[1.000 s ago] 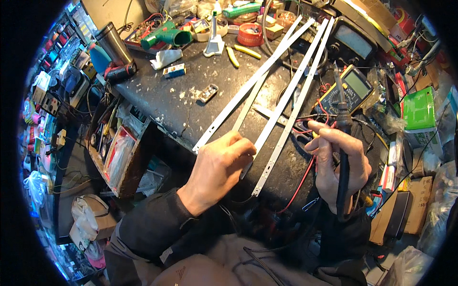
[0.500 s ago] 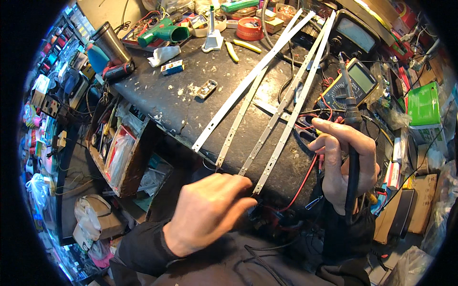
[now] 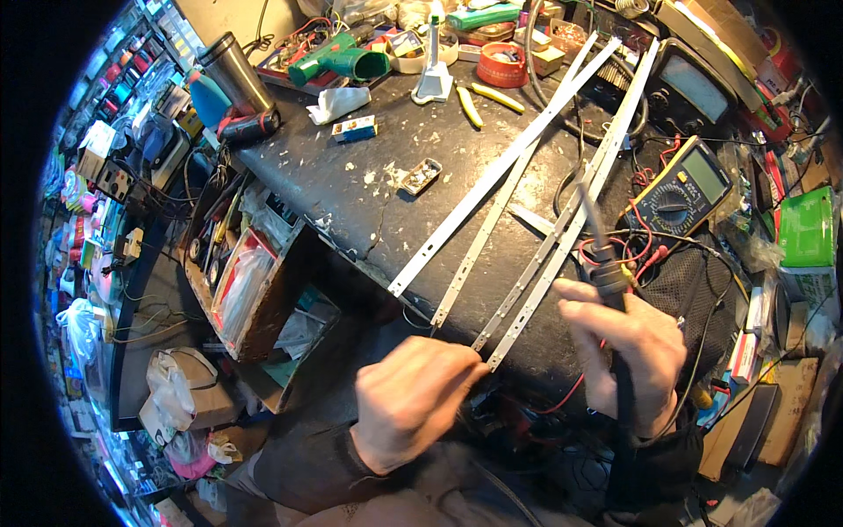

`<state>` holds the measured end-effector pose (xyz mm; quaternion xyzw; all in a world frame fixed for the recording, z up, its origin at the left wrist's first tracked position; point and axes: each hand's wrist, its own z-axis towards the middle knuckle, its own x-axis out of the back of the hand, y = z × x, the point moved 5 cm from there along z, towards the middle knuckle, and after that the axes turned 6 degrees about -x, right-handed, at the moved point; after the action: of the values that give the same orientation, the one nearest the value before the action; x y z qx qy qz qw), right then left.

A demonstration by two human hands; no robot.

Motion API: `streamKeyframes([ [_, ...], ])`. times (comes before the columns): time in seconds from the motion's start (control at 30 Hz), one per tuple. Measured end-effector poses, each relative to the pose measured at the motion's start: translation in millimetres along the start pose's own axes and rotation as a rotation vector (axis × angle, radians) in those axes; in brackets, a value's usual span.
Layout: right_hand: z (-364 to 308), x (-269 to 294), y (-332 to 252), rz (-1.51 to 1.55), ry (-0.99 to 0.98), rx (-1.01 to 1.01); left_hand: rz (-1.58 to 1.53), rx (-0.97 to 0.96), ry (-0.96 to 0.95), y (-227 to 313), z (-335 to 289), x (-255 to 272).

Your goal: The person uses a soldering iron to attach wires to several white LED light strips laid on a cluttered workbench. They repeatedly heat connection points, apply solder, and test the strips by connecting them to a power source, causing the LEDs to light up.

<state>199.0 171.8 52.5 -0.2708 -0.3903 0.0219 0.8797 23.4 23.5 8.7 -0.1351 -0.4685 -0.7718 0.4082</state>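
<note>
Gripping the soldering iron (image 3: 609, 279) in my right hand (image 3: 648, 351), shaft pointing far, by the right pair of pale strips (image 3: 532, 300) on the bench (image 3: 307, 167). My left hand (image 3: 408, 400) is pinched at their near ends; can't tell what it grasps. Risks: a dipping iron could scorch strips or red leads (image 3: 657, 255); a tug could drag strips off the near edge.

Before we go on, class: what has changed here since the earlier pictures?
The left hand has moved right, to the lower ends of the two rightmost strips; its grip is unclear. Those ends now lie closer together. The right hand, still holding the soldering iron, has swung its tip left, off the meter and towards the strips. The small tin and red tub stayed put.
</note>
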Motion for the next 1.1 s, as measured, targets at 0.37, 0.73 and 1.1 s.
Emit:
streamKeyframes([
  [0.37,-2,-23,2,0.033,-0.213,-0.013,-0.002,0.072,0.191,-56,-8,13],
  [0.73,-5,-33,5,0.004,-0.306,-0.097,-0.071,0.014,0.189,-68,-17,2],
  [1.1,-6,-38,9,-0.035,-0.258,-0.068,-0.201,0.267,0.144,-78,-27,1],
])
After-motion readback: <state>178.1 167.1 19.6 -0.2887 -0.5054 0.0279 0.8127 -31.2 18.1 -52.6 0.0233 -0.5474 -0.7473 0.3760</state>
